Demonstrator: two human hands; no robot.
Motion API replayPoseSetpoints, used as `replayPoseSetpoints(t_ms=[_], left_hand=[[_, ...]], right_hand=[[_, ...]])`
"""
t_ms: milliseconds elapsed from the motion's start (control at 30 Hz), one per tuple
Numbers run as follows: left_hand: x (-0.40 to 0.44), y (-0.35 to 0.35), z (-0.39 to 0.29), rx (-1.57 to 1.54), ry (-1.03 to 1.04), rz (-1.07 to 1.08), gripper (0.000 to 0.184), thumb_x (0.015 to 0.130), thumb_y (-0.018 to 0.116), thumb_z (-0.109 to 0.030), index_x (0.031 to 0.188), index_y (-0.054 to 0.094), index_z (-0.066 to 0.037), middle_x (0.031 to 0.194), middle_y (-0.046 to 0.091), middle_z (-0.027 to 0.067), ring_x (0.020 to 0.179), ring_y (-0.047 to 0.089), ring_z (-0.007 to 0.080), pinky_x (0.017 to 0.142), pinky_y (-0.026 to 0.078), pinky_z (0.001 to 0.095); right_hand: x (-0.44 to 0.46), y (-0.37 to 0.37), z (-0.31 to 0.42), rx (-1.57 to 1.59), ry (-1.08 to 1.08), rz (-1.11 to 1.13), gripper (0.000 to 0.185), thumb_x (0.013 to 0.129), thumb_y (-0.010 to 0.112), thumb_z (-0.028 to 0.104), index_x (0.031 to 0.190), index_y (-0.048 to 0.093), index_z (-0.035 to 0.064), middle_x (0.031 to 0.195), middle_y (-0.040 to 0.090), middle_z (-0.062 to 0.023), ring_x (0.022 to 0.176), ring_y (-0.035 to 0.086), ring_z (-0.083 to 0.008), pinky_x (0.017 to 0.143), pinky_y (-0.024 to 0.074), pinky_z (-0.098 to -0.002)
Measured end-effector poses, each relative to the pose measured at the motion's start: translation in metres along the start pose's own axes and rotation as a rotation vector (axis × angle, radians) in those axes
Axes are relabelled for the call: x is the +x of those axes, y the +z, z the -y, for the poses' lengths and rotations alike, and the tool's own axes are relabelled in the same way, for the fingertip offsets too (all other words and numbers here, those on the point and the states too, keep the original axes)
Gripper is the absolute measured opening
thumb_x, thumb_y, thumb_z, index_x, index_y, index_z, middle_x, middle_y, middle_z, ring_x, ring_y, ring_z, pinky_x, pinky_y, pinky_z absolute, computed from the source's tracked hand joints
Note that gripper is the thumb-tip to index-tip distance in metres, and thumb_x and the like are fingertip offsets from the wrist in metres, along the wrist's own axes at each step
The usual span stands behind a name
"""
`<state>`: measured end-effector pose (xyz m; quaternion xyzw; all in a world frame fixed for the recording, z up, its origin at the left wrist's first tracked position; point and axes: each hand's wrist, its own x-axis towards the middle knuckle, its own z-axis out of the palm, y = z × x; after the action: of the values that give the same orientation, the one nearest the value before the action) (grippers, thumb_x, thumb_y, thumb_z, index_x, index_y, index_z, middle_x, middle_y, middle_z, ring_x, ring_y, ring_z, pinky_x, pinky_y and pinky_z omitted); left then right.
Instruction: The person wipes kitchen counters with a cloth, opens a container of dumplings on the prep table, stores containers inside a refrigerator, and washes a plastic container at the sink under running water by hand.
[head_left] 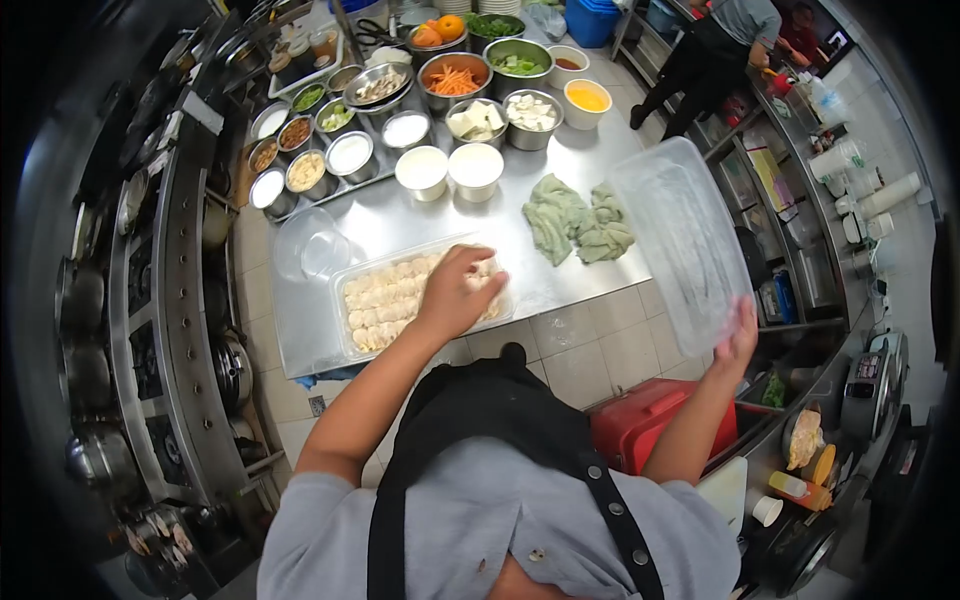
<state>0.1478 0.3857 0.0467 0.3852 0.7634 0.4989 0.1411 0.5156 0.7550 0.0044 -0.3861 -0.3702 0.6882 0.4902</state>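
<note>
From my remote seat, I have my left hand [460,292] over the right part of a clear container [341,305] on the bench [300,335]. Its fingers are loosely curled, thumb apart; I cannot tell whether it touches or pinches one of the pale pieces [390,290]. Those are already laid in rows, filling the part left of the hand; whether the patch beneath the hand is filled too, I can't make out.

My right hand [737,338] is closed on the near end of a translucent cover [675,235], tilted up and well to the right of my left hand. So the container is uncovered, and I judge the arranging to be well along. Beyond and right of my left hand lie crumpled green cloths [553,218]; farther ahead stand two white tubs [475,172].
</note>
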Motion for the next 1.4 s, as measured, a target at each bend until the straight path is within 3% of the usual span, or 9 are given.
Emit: replayPoseSetpoints(t_ms=[133, 300, 667, 867, 1033, 1133, 1233, 1333, 1400], left_hand=[[0.080, 0.098, -0.027, 0.243, -0.190, 0.244, 0.093, 0.073, 0.068, -0.067, 0.143, 0.041, -0.012, 0.145, 0.032, 0.0225, 0.133, 0.036, 0.0410, 0.104, 0.038, 0.0508], [0.141, 0.190, -0.060, 0.474, -0.433, 0.374, 0.101, 0.072, 0.060, -0.074, 0.151, 0.028, -0.019, 0.156, 0.016, 0.0188, 0.145, 0.006, 0.0430, 0.104, 0.019, 0.0720], [0.241, 0.289, -0.001, 0.454, -0.206, 0.122, 0.056, 0.080, 0.072, -0.040, 0.125, 0.057, -0.012, 0.130, 0.045, 0.0122, 0.125, 0.037, 0.0350, 0.098, 0.042, 0.0478], [0.211, 0.217, -0.015, 0.128, 0.080, 0.083, 0.055, 0.074, 0.077, -0.040, 0.118, 0.061, -0.011, 0.131, 0.047, 0.0182, 0.125, 0.044, 0.0360, 0.103, 0.037, 0.0462], [0.097, 0.048, 0.018, 0.386, 0.316, -0.515, 0.049, 0.072, 0.079, -0.010, 0.116, 0.057, -0.004, 0.127, 0.047, 0.0168, 0.125, 0.041, 0.0337, 0.105, 0.031, 0.0429], [0.005, -0.048, 0.066, 0.731, 0.004, -0.748, 0.057, 0.073, 0.077, -0.012, 0.123, 0.051, -0.004, 0.131, 0.043, 0.0194, 0.127, 0.037, 0.0356, 0.106, 0.028, 0.0464], [-0.085, -0.094, 0.101, 0.887, -0.706, -0.871, 0.052, 0.083, 0.069, -0.034, 0.123, 0.051, -0.004, 0.126, 0.049, 0.0187, 0.118, 0.046, 0.0337, 0.101, 0.035, 0.0448], [-0.164, -0.133, 0.194, 0.153, -0.930, -0.777, 0.049, 0.087, 0.065, -0.038, 0.117, 0.055, -0.001, 0.113, 0.059, 0.0168, 0.102, 0.057, 0.0280, 0.089, 0.045, 0.0384], [-0.165, -0.120, 0.191, 0.236, -0.857, -0.703, 0.043, 0.090, 0.062, -0.036, 0.106, 0.063, 0.004, 0.095, 0.066, 0.0132, 0.085, 0.062, 0.0208, 0.078, 0.048, 0.0324]], right_hand=[[-0.045, -0.047, 0.044, 0.050, -0.120, -0.065, 0.033, 0.092, 0.066, 0.023, 0.116, 0.055, 0.0031, 0.098, 0.059, -0.0042, 0.091, 0.058, -0.0167, 0.075, 0.0489, -0.0317], [-0.111, -0.077, 0.074, 0.040, -0.189, -0.280, 0.034, 0.092, 0.064, 0.020, 0.118, 0.054, 0.0002, 0.103, 0.061, -0.0094, 0.095, 0.061, -0.0221, 0.082, 0.0519, -0.0387], [-0.145, -0.093, 0.092, -0.054, -0.335, -0.392, 0.021, 0.088, 0.069, 0.019, 0.098, 0.054, 0.0075, 0.085, 0.061, -0.0038, 0.080, 0.059, -0.0142, 0.077, 0.0500, -0.0297], [-0.100, -0.065, 0.053, -0.086, -0.147, -0.239, 0.019, 0.087, 0.070, 0.015, 0.094, 0.053, 0.0097, 0.081, 0.060, -0.0005, 0.072, 0.055, -0.0088, 0.069, 0.0452, -0.0231], [-0.062, 0.000, 0.020, -0.145, -0.094, -0.036, 0.020, 0.087, 0.070, 0.011, 0.096, 0.052, 0.0088, 0.080, 0.060, -0.0004, 0.066, 0.053, -0.0062, 0.061, 0.0439, -0.0227], [-0.061, 0.065, 0.007, -0.403, -0.246, 0.082, 0.017, 0.085, 0.067, 0.005, 0.094, 0.053, 0.0075, 0.079, 0.062, -0.0032, 0.066, 0.058, -0.0128, 0.062, 0.0470, -0.0279], [-0.057, 0.110, -0.004, -0.778, -1.005, 0.568, 0.021, 0.075, 0.064, -0.003, 0.091, 0.056, 0.0071, 0.084, 0.065, -0.0070, 0.072, 0.063, -0.0239, 0.065, 0.0494, -0.0336], [-0.067, 0.111, -0.019, -0.972, -1.095, 0.868, 0.028, 0.065, 0.061, -0.006, 0.089, 0.057, 0.0086, 0.091, 0.065, -0.0091, 0.081, 0.064, -0.0325, 0.070, 0.0499, -0.0405], [-0.073, 0.091, -0.032, -1.120, -1.034, 0.910, 0.027, 0.064, 0.061, -0.004, 0.088, 0.059, 0.0097, 0.102, 0.064, -0.0096, 0.095, 0.061, -0.0331, 0.083, 0.0466, -0.0462]])
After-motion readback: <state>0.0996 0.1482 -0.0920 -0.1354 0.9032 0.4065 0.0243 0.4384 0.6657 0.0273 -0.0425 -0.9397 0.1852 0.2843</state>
